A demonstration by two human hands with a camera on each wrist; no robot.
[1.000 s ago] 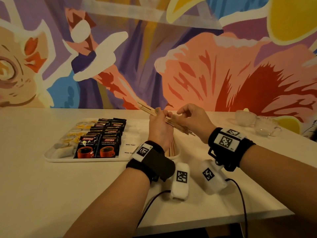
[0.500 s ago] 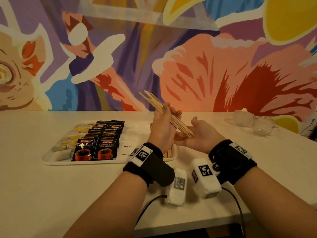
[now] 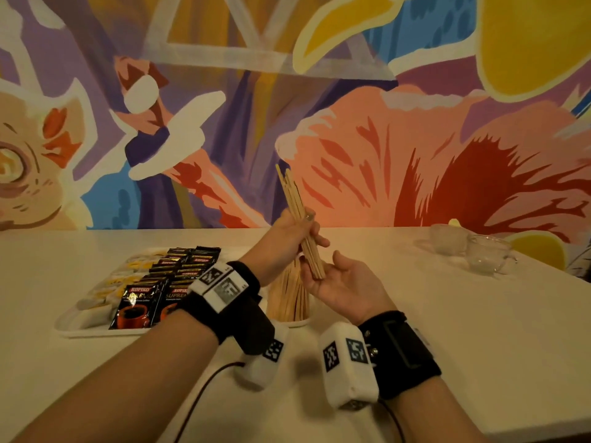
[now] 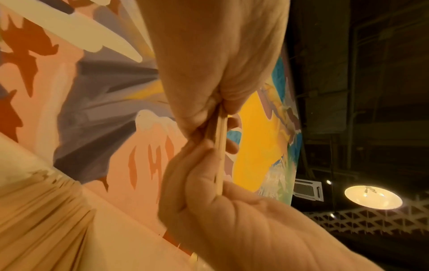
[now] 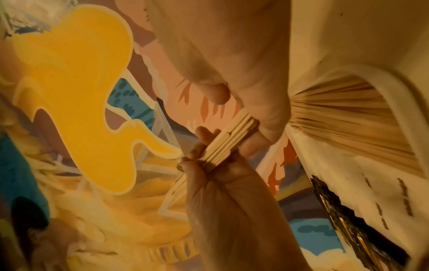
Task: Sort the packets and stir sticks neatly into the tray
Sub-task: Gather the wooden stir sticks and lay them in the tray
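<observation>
My left hand (image 3: 299,233) grips a bundle of wooden stir sticks (image 3: 295,206) and holds it nearly upright above the tray's right end. The bundle's lower ends touch the upturned palm of my right hand (image 3: 340,281), whose fingers are relaxed and hold nothing. In the right wrist view the stick ends (image 5: 234,136) butt against that palm. The left wrist view shows the sticks (image 4: 220,146) running between both hands. The white tray (image 3: 80,330) holds rows of black Kopiko coffee packets (image 3: 136,306), yellow packets (image 3: 105,294), and more stir sticks (image 3: 287,298) in its right compartment.
Two clear glass cups (image 3: 447,239) (image 3: 486,255) stand at the back right of the white table. A painted mural wall runs right behind the table. Wrist camera cables trail off the table's front edge.
My left hand has tipped the bundle from a low slant to nearly upright. My right hand has let go of the sticks and turned palm up under their lower ends.
</observation>
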